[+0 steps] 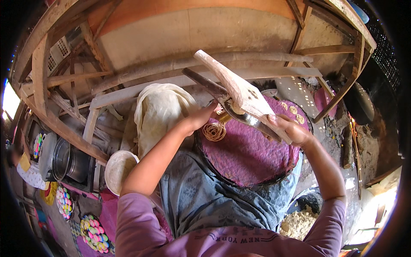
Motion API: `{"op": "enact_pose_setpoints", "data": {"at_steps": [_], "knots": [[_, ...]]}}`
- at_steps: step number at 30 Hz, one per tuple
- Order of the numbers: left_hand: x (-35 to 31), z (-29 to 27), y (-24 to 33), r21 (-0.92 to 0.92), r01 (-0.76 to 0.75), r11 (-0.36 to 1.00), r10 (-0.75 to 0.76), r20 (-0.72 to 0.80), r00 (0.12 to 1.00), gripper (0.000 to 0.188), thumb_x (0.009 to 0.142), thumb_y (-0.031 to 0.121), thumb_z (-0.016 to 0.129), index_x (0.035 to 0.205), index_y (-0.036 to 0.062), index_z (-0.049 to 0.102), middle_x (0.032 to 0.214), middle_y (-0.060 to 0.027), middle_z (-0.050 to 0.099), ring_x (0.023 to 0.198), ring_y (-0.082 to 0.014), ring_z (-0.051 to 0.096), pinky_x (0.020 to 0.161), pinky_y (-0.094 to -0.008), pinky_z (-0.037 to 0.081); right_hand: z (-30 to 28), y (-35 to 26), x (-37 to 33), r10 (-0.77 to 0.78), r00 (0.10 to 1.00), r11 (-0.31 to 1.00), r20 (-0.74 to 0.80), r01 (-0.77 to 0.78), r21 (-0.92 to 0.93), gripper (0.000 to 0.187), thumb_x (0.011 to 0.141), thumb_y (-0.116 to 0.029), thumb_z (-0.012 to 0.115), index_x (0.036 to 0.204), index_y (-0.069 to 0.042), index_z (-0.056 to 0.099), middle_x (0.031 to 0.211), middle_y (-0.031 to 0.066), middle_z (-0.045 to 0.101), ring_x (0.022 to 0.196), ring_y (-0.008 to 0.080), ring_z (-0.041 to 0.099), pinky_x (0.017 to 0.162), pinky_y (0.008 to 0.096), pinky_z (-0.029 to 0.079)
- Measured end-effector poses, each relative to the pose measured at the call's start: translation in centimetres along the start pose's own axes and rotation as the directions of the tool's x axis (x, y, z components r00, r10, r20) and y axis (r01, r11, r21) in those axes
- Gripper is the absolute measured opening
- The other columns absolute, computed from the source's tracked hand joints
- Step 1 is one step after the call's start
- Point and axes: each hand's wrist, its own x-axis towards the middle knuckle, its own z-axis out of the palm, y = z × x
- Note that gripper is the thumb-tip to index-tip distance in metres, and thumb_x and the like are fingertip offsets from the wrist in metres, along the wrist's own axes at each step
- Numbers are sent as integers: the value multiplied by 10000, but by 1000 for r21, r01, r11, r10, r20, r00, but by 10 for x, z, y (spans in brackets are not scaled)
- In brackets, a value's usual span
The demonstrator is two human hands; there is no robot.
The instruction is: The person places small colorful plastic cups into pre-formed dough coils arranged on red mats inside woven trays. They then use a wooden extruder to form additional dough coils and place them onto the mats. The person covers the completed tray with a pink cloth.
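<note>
A wooden hand press with two long levers is held slantwise above my lap. My right hand is closed round the lever ends on the right. My left hand is closed on the press near its brass-coloured cylinder; its fingers are partly hidden. Thin dough strands hang in a loose coil under the cylinder. Below is a round purple tray with a dark rim, resting on my lap. Several small pale dough coils lie along its far right side.
A pale cloth drapes over a mound to the left, with a whitish bowl nearer. Farther left stands a dark pot. At the lower right, a bucket holds crumbly pale dough. Wooden beams cross ahead.
</note>
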Motion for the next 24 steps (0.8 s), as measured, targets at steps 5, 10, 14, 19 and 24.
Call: {"op": "enact_pose_setpoints", "data": {"at_steps": [5,10,14,19,24], "knots": [[5,2,-23,-138,-67,988,67,-3,998,553,1020,498,295,1348,100,496,1357,-122,510,1303,-230,406,1111,-381,245,-2,-1,-4,-19,1000,1000,-7,19,-20,742,904,-631,487,1259,21,503,936,76,596,801,138,568,681,262,459],[-1,1,-49,624,-372,687,498,-31,867,436,1011,311,365,1371,83,459,1482,-150,354,1338,-329,362,1102,-401,266,-4,1,-9,-21,998,1000,-57,21,-8,753,898,-641,482,1254,22,507,940,85,598,814,148,573,698,273,463],[-26,8,-52,838,-327,437,595,3,804,440,976,291,433,1378,114,454,1493,-141,343,1320,-384,362,1085,-452,278,-8,1,-14,-51,998,998,-43,52,23,740,899,-639,479,1237,18,518,945,88,600,822,153,577,703,280,465],[-51,-7,-14,958,-187,217,712,-24,702,611,964,498,439,1417,90,409,1471,-148,382,1254,-375,411,1078,-486,280,-14,1,-28,-93,995,996,-36,94,13,726,894,-640,479,1214,10,527,953,84,597,834,150,574,692,274,457],[-24,-47,73,-624,-755,202,665,-479,573,894,932,701,171,1447,-10,337,1502,-212,322,1386,-359,320,1172,-448,199,-15,-5,-35,-168,983,979,68,159,129,687,901,-610,473,1206,2,533,929,76,593,799,147,567,673,262,446]]}}
